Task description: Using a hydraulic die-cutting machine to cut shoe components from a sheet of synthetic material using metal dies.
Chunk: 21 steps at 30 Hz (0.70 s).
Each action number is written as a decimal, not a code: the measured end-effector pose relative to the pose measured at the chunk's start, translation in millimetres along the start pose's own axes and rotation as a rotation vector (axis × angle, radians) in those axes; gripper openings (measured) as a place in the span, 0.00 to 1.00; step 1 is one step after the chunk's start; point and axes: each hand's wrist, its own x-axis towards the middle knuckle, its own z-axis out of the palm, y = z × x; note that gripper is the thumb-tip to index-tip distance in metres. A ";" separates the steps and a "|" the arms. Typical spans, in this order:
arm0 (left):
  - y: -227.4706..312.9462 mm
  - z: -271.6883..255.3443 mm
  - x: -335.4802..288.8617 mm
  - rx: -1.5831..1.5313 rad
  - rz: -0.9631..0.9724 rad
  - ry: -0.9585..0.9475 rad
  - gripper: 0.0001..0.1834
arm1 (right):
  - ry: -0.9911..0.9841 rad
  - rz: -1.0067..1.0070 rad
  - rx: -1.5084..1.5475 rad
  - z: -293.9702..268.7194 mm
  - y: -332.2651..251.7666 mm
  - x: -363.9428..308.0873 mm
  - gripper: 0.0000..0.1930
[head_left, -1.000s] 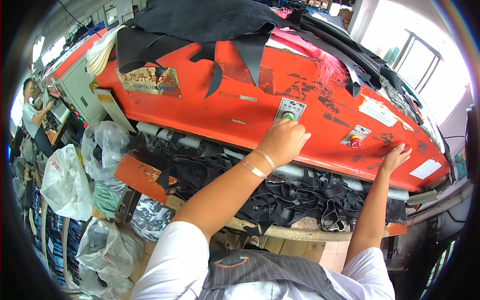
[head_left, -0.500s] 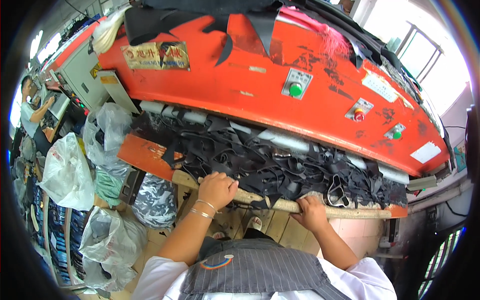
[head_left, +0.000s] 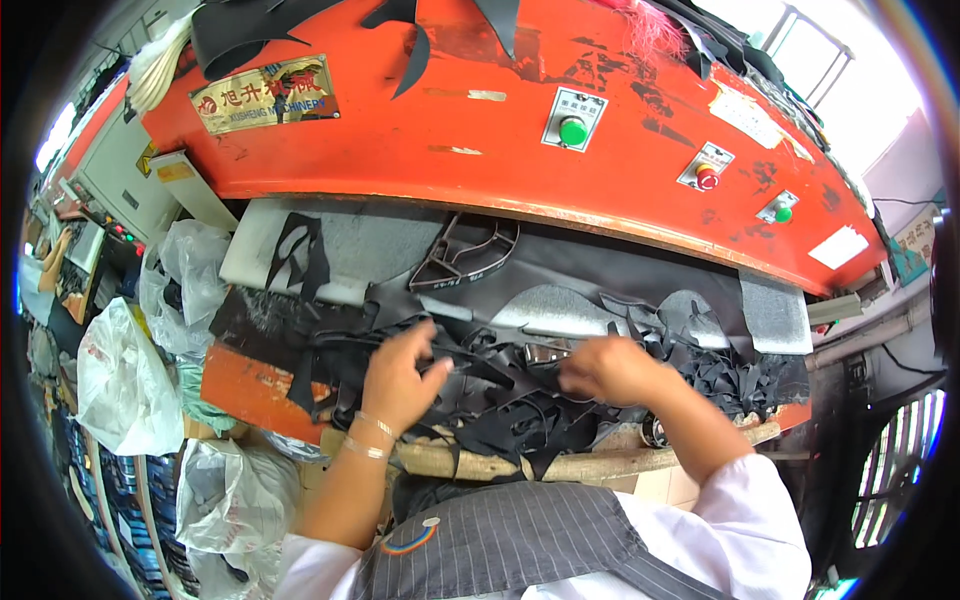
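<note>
My left hand (head_left: 400,378) is over a heap of black material scraps (head_left: 520,415), its thumb and fingers apart and nothing visibly held. My right hand (head_left: 615,372) is slightly blurred, its fingers curled together over the heap. Whatever they may hold is hidden. Just left of those fingers lies a small metal cutting die (head_left: 546,352). Farther back, a larger dark metal cutting die (head_left: 465,255) rests across a black sheet (head_left: 600,265) and a grey-white cutting board (head_left: 350,245). Part of another metal ring-shaped piece (head_left: 652,433) shows below my right wrist.
A red press beam (head_left: 400,150) with green buttons (head_left: 572,131) and a red button (head_left: 708,178) spans the back. A pale padded bar (head_left: 590,465) edges the table before me. Plastic bags (head_left: 130,380) stand at left; another person (head_left: 50,275) is far left.
Both hands have left the padded front bar and moved forward over the scraps. My view has shifted closer; the board, black sheet and larger die now show under the beam.
</note>
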 end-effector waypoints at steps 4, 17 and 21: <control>-49.8 28.7 91.6 0.055 -0.062 0.210 0.51 | 0.427 -0.334 -0.215 -15.2 51.1 175.7 0.15; -97.8 50.4 123.2 0.215 -0.079 0.101 0.51 | 0.401 -0.649 -0.301 -36.6 102.0 273.4 0.08; -93.8 52.3 126.8 0.279 -0.111 0.065 0.50 | 0.450 -0.429 -0.432 -77.3 106.2 209.8 0.15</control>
